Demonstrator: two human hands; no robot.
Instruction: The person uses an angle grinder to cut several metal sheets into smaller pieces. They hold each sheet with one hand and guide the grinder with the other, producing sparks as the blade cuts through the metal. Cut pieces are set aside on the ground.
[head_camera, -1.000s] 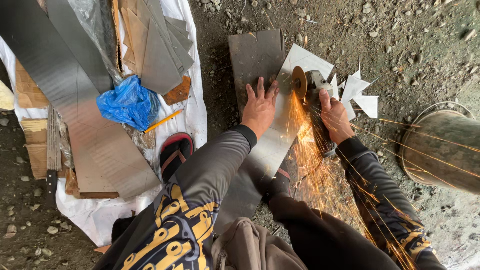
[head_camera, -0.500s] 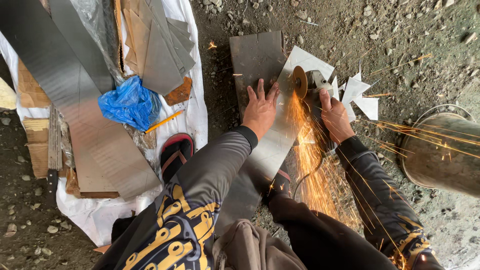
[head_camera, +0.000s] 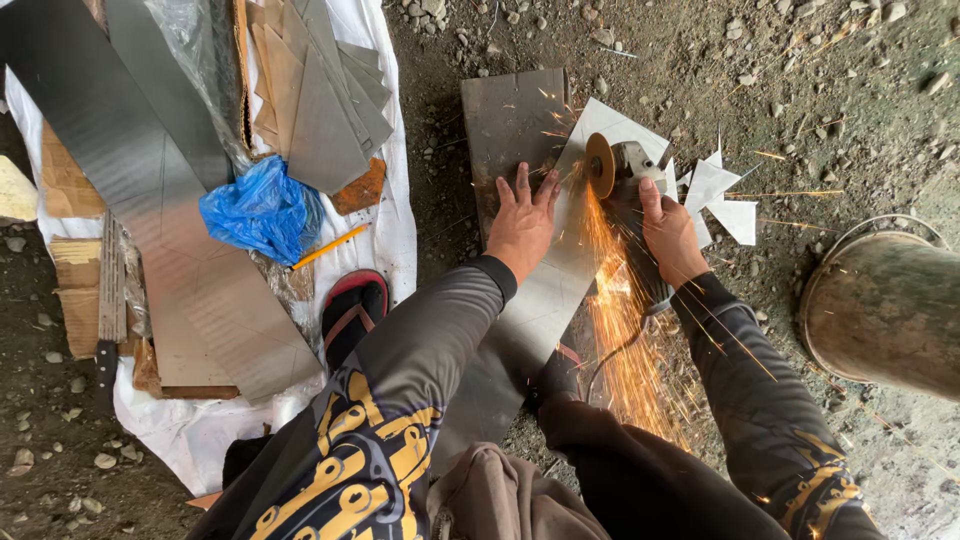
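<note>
Rough dirt ground (head_camera: 850, 90), strewn with pebbles, serves as the workshop floor. Nearest the camera, a long metal sheet (head_camera: 520, 330) runs away from the knees over the dirt. The left hand (head_camera: 520, 225) lies flat with fingers spread, pinning the sheet down. Just beside it, the right hand (head_camera: 668, 232) is clenched around the body of an angle grinder (head_camera: 625, 170), whose disc (head_camera: 600, 165) bites into the sheet near its far end and throws sparks (head_camera: 625, 330) back toward the legs. I judge the cut to be under way: the far end looks not yet severed, while pale offcuts (head_camera: 722, 200) lie just beyond the grinder. To the right stands a metal bucket (head_camera: 885, 310). Off to the left, a sandal (head_camera: 352, 310), a blue bag (head_camera: 262, 208), a pencil (head_camera: 328, 246) and more sheets (head_camera: 150, 200) rest on a white tarp (head_camera: 400, 230).
</note>
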